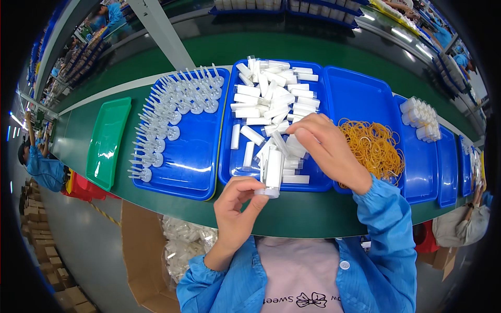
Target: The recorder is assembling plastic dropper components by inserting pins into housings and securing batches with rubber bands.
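My left hand [237,208] pinches the round clear base of an upright clear plastic tube [273,169] with a white insert inside. Over the right part of the middle blue tray [225,169], my right hand [329,151] has its fingers drawn together at the white-filled tubes. Whatever lies between those fingertips is too small or hidden to tell. Several clear tubes with white inserts [271,99] lie heaped in that tray. To the left, a blue tray [193,167] holds rows of clear plastic pieces [195,99] with round bases and thin upright stems.
Orange rubber bands [370,151] fill part of the blue tray [355,88] on the right. Beyond it stand bundled white cylinders [420,117] in another tray. A green tray [108,141] lies far left. Below the table edge, a cardboard box [141,255] contains clear plastic pieces [188,242].
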### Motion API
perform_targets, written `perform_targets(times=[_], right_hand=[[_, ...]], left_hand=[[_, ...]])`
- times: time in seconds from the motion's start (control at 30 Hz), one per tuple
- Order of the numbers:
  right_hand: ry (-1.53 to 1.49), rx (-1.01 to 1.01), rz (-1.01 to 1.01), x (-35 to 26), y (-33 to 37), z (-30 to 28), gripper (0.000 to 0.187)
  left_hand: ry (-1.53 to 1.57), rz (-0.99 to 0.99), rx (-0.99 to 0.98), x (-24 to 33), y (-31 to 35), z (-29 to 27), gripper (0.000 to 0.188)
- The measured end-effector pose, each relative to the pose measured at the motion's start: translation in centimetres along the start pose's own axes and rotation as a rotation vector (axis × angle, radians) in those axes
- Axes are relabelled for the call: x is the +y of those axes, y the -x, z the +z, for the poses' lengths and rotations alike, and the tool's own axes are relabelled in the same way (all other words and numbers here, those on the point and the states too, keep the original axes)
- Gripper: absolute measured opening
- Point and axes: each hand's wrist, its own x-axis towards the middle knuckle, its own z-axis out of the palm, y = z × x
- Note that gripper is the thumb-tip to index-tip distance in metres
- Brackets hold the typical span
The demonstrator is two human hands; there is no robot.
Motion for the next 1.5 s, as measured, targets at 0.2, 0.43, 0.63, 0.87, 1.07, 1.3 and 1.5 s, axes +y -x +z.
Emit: perform_targets(times=[0.2,0.43,0.63,0.87,1.07,1.3,1.5], right_hand=[[0.495,-0.237,0.007,1.3,-0.5,2.8,0.018],[-0.288,-0.208,0.198,0.5,-1.3,-0.1,0.021],[-0.321,-0.427,0.091,-0.8,-1.2,-3.2,0.021],[-0.339,-0.579,0.088,-1.1,-1.6,-4.4,0.018],[-0.459,-0.718,0.104,-1.1,-1.9,-4.5,0.015],[-0.387,-0.675,0.126,-3.5,-0.1,-3.3,0.016],[0.068,-0.177,-0.093,-1.0,-0.4,-2.8,0.017]], left_hand=[[-0.039,0.047,0.045,0.2,-0.2,-0.4,0.017],[-0.097,0.079,0.019,0.2,-0.1,-0.8,0.014],[-0.294,0.166,-0.131,1.0,-0.4,0.1,0.011],[-0.465,0.212,-0.233,2.6,-1.0,0.6,0.014],[-0.575,0.376,-0.358,3.4,-1.5,0.5,0.02],[-0.534,0.296,-0.072,2.6,-0.6,1.7,0.02],[-0.429,0.164,0.008,0.5,-1.0,0.0,0.016]])
